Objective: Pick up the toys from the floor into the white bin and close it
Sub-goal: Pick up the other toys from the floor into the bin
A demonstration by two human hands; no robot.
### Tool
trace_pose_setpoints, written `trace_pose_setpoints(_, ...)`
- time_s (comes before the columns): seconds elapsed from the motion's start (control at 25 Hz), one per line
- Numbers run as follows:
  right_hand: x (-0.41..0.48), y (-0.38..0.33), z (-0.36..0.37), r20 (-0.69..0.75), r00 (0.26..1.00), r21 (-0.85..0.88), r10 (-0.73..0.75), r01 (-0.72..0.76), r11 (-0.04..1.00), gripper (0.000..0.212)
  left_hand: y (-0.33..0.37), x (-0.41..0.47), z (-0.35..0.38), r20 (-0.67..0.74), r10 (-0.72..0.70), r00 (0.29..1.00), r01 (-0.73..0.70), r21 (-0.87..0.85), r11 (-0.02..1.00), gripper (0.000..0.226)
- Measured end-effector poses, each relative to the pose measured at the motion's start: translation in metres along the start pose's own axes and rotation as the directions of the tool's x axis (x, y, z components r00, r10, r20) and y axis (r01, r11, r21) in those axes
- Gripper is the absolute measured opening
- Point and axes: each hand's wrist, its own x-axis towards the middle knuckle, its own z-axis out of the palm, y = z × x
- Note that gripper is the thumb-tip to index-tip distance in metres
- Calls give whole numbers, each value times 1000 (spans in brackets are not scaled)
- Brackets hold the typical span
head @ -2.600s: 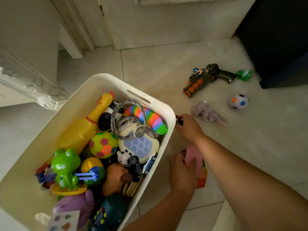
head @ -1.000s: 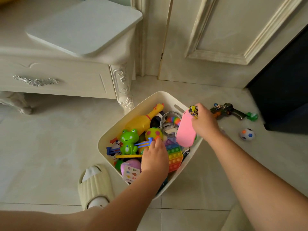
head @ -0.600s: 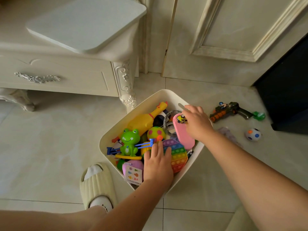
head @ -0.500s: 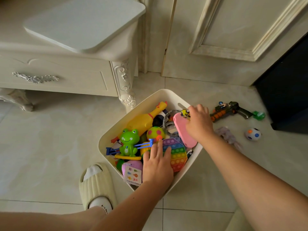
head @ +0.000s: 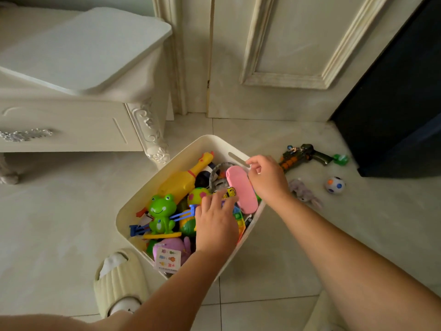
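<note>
bin: white bin (head: 167, 168) sits on the tiled floor, open on top, packed to about rim height.
left hand: left hand (head: 216, 223) lies over the near side of the load with fingers straight and spread, palm down on the rainbow pop pad (head: 239, 222). Looks like it's flattening the pile so a lid can seat.
right hand: right hand (head: 267, 180) is at the far-right rim, fingers loosely curled, nothing visible in them. It is just beside the pink toy (head: 241, 189); can't tell if they touch.
pink toy: lies inside the bin, on top, along the right wall. Probably placed there because it was the only free strip.
other contents: yellow rubber chicken (head: 183, 177) along the left wall, green frog (head: 162, 211) upright mid-bin, small yellow car (head: 230, 193) at the left fingertips.
still on floor: toy gun (head: 303, 155), green piece (head: 341, 160) touching its grip end, grey plush (head: 304, 193), spotted ball (head: 334, 185). All are right of the bin, on the right hand's side.
lid: white rounded panel (head: 83, 48) lying on the cabinet (head: 71, 125) is likely the lid, but not certain.
progress: mostly loaded, with four items left and then the close.
risk: the gun is long and the pile is already high, so the lid may not seat without rearranging.
misc: slipper (head: 119, 280) is just beside the bin's near corner.
</note>
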Motion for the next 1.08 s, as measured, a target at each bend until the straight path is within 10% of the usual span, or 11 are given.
trace_pose_setpoints(0.16,12,39,-35,-210,963,135,172,-145,980,32,44,40,3,-68,133,989,-141,-122,982,47)
trace_pose_setpoints(0.44,60,146,-85,-133,839,63,528,-525,849,36,144,116,61,140,318,938,-251,-359,899,49)
trace_pose_setpoints(0.76,104,265,-58,48,805,-31,592,-591,806,46,184,228,187,590,-257,765,403,-128,906,56)
trace_pose_setpoints(1.08,92,321,-23,199,824,-130,530,-514,848,48,181,279,255,565,-361,742,439,-3,898,60)
